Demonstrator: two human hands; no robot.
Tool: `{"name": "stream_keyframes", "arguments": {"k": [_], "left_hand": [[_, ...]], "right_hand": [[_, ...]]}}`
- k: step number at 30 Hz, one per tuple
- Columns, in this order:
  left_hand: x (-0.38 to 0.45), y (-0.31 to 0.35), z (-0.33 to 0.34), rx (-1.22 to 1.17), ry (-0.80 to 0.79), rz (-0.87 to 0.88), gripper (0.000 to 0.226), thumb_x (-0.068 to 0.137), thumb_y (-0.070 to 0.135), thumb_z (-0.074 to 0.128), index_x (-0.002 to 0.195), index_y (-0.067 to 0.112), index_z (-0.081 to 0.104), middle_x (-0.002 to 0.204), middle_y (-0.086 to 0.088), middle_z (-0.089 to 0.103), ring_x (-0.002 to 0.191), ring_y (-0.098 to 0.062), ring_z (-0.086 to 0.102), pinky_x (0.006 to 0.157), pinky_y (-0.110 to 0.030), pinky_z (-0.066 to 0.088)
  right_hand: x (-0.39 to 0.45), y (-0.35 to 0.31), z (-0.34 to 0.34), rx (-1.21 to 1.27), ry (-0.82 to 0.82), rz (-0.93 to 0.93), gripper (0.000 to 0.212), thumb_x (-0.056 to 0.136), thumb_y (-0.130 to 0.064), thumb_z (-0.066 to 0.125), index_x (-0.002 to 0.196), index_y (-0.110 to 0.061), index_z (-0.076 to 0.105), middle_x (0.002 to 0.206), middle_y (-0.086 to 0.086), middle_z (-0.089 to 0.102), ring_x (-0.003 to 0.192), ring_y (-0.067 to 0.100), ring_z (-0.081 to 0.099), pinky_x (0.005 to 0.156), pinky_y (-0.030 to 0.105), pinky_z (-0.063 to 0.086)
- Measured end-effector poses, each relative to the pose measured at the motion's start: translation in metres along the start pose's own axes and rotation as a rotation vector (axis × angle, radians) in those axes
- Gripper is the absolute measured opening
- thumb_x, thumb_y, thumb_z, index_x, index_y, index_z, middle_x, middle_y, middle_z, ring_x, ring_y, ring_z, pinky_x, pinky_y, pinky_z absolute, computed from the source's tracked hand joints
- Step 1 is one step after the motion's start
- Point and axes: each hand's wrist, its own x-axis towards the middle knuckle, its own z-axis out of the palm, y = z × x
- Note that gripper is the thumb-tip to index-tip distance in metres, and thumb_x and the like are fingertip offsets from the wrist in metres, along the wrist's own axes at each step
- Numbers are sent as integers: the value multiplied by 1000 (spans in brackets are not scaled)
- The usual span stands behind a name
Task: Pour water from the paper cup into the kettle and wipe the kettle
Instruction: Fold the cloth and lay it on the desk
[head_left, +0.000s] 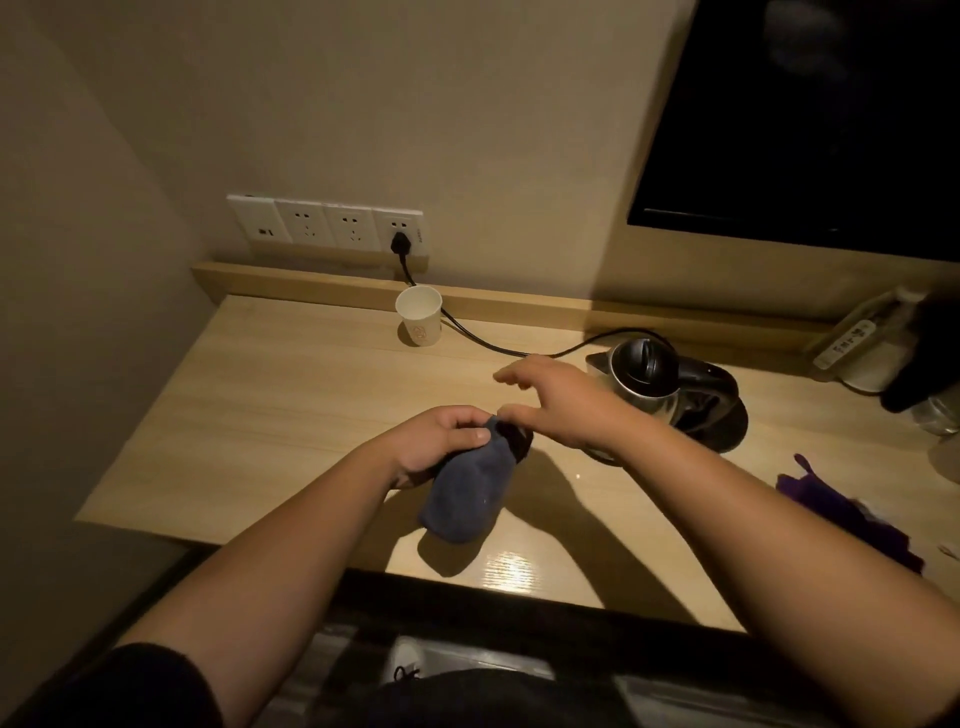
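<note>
A white paper cup (418, 315) stands upright at the back of the wooden desk (291, 395), near the wall. The steel kettle (644, 382) with a black lid and handle sits on its base at the right, lid closed. My left hand (441, 439) grips the top of a dark blue-grey cloth (467, 493) that hangs down over the desk's middle. My right hand (558, 400) hovers just right of it, fingers spread, thumb touching the cloth's upper edge, in front of the kettle.
A black cable (488, 340) runs from a wall socket (400, 236) past the cup to the kettle's base. A purple cloth (841, 512) lies at the desk's right edge. A tray with items (867, 343) stands at the back right, under a dark screen (810, 119).
</note>
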Motion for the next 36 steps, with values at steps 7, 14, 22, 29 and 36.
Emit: {"name": "stream_keyframes", "arguments": {"k": [7, 14, 22, 29, 36], "left_hand": [[-35, -2, -23, -147, -1, 10, 28, 92, 19, 62, 115, 3, 55, 106, -13, 62, 93, -20, 60, 84, -32, 49], [-79, -1, -48, -94, -38, -70, 33, 100, 38, 45, 112, 10, 58, 103, -5, 59, 94, -18, 56, 79, -29, 46], [-118, -19, -101, 414, 128, 85, 30, 91, 26, 63, 121, 25, 58, 111, 6, 64, 101, -10, 59, 90, -32, 51], [-155, -25, -165, 479, 39, 180, 47, 91, 42, 61, 133, 30, 44, 120, 10, 58, 107, -4, 57, 94, -31, 49], [-171, -39, -191, -273, -68, 43, 54, 97, 40, 50, 145, 23, 31, 132, -4, 48, 107, -23, 61, 89, -39, 53]], "right_hand": [[9, -28, 19, 136, -206, -24, 38, 84, -31, 74, 118, -19, 63, 106, -4, 64, 95, 16, 58, 81, 27, 48], [13, -63, 27, 290, -131, 43, 16, 84, -24, 71, 87, -24, 55, 86, 1, 59, 79, 16, 56, 67, 25, 48], [28, -108, 52, 498, 16, 262, 15, 89, -26, 66, 94, -19, 54, 95, 10, 60, 88, 23, 60, 71, 28, 52], [47, -165, 73, 970, 171, 413, 12, 86, -18, 64, 91, -8, 60, 92, 19, 63, 87, 32, 63, 75, 43, 52], [40, -210, 82, 1270, 173, 359, 32, 78, -22, 68, 103, -7, 56, 102, 17, 59, 91, 28, 59, 76, 37, 51]]}}
